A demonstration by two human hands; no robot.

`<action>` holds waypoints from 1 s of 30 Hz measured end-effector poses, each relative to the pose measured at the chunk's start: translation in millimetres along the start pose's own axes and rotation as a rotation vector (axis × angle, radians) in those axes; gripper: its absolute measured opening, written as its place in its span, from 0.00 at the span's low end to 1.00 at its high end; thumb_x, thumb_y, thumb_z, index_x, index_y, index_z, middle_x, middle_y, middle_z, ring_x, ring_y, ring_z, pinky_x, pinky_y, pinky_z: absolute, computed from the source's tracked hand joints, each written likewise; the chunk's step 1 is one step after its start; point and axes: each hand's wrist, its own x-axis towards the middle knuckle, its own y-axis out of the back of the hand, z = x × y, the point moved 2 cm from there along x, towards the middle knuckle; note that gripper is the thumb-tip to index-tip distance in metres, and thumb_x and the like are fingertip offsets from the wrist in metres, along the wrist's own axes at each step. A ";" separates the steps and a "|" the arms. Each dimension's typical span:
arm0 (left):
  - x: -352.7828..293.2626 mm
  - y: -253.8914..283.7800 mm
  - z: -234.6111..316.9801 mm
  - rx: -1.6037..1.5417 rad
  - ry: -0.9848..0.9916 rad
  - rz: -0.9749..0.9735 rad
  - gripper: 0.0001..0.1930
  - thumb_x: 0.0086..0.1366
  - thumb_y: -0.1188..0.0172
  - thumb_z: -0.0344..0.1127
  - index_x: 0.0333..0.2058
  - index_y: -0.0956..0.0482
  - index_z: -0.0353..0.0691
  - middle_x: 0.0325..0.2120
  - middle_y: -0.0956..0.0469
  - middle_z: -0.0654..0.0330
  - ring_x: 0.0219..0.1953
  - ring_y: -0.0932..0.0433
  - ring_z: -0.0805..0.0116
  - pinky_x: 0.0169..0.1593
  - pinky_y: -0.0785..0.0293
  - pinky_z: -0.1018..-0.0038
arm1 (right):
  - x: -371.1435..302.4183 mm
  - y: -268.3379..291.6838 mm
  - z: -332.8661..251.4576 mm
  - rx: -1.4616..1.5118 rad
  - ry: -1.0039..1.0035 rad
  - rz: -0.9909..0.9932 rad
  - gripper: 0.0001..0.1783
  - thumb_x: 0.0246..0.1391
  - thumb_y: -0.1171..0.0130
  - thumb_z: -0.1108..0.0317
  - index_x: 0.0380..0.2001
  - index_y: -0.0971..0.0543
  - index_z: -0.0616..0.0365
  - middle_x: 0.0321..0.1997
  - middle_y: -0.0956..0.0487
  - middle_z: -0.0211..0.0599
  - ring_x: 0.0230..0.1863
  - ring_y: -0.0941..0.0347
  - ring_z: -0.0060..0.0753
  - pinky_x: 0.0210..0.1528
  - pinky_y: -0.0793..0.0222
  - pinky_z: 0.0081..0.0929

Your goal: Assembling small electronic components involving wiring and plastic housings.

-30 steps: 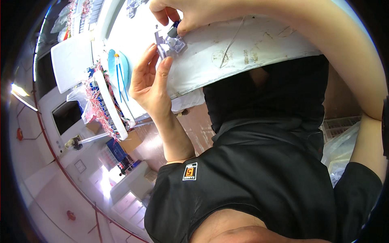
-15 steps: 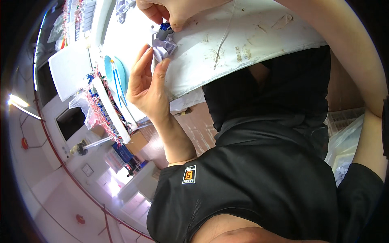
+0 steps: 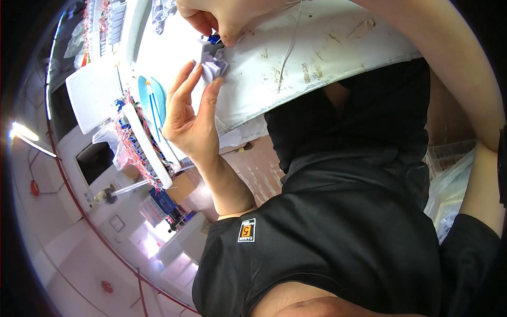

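Free passage over the surface [image 3: 251,79] between pale plastic part [image 3: 213,62] and right forearm [image 3: 425,34], one thin strand [image 3: 288,53] lying there, left hand [image 3: 193,124] and right hand [image 3: 229,18] blocking the part, light-blue dish [image 3: 143,94], blue tools [image 3: 153,108] and wire-covered rack [image 3: 148,147] obstructing farther left

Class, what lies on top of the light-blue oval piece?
A tweezer-like blue tool with an orange end lies across the light-blue oval piece; the surface directly beneath is hidden.

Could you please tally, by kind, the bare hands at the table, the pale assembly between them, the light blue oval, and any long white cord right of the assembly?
Hands: 2 (left hand, right hand)
Assembly: 1
Light blue oval: 1
White cord: 1
Total: 5
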 end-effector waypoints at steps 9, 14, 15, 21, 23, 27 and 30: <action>17.7 2.7 22.7 0.214 -0.117 -0.212 0.17 0.52 0.28 0.21 0.43 0.15 0.34 0.48 0.19 0.51 0.49 0.20 0.63 0.55 0.26 0.70 | 3.1 -1.2 -42.9 0.105 0.144 0.040 0.19 0.46 0.43 0.72 0.43 0.16 0.64 0.42 0.15 0.50 0.44 0.18 0.41 0.47 0.24 0.32; 22.9 0.3 31.5 0.355 -0.165 -0.306 0.15 0.52 0.27 0.26 0.41 0.15 0.35 0.43 0.17 0.54 0.45 0.18 0.63 0.50 0.25 0.71 | 4.6 -6.1 -48.7 0.194 0.159 0.039 0.17 0.49 0.44 0.70 0.42 0.15 0.63 0.40 0.15 0.47 0.43 0.18 0.39 0.49 0.25 0.32; 23.1 1.5 32.7 0.377 -0.193 -0.320 0.14 0.53 0.28 0.26 0.40 0.15 0.36 0.43 0.17 0.54 0.44 0.18 0.62 0.48 0.24 0.70 | 3.0 -8.4 -48.4 0.153 0.129 0.039 0.15 0.49 0.41 0.69 0.40 0.15 0.62 0.40 0.15 0.46 0.42 0.18 0.38 0.47 0.25 0.32; 22.2 1.1 33.7 0.399 -0.250 -0.279 0.13 0.54 0.29 0.29 0.39 0.15 0.36 0.42 0.17 0.53 0.45 0.19 0.57 0.49 0.24 0.68 | -5.1 -22.9 -48.0 -0.103 0.228 0.079 0.08 0.51 0.34 0.67 0.34 0.13 0.57 0.37 0.16 0.40 0.39 0.19 0.43 0.43 0.26 0.34; 26.1 -1.1 31.1 0.354 -0.248 -0.262 0.13 0.54 0.29 0.29 0.39 0.15 0.36 0.43 0.17 0.53 0.45 0.19 0.56 0.49 0.24 0.67 | -13.9 -19.4 -61.3 -0.430 0.357 0.236 0.05 0.49 0.33 0.69 0.30 0.14 0.57 0.35 0.16 0.44 0.38 0.19 0.44 0.43 0.25 0.36; 20.9 5.6 23.5 0.233 -0.189 -0.232 0.13 0.57 0.30 0.32 0.42 0.15 0.40 0.46 0.18 0.52 0.46 0.18 0.53 0.50 0.23 0.66 | -16.6 -19.7 -78.3 -0.572 0.381 0.198 0.06 0.48 0.38 0.70 0.30 0.17 0.58 0.34 0.21 0.32 0.45 0.25 0.42 0.49 0.29 0.40; 32.6 13.4 16.6 0.184 -0.166 -0.242 0.13 0.61 0.32 0.34 0.44 0.15 0.40 0.47 0.18 0.53 0.46 0.17 0.56 0.50 0.23 0.67 | -15.4 -18.1 -71.4 -0.548 0.417 0.153 0.10 0.45 0.34 0.68 0.33 0.18 0.57 0.40 0.20 0.32 0.53 0.29 0.40 0.59 0.34 0.39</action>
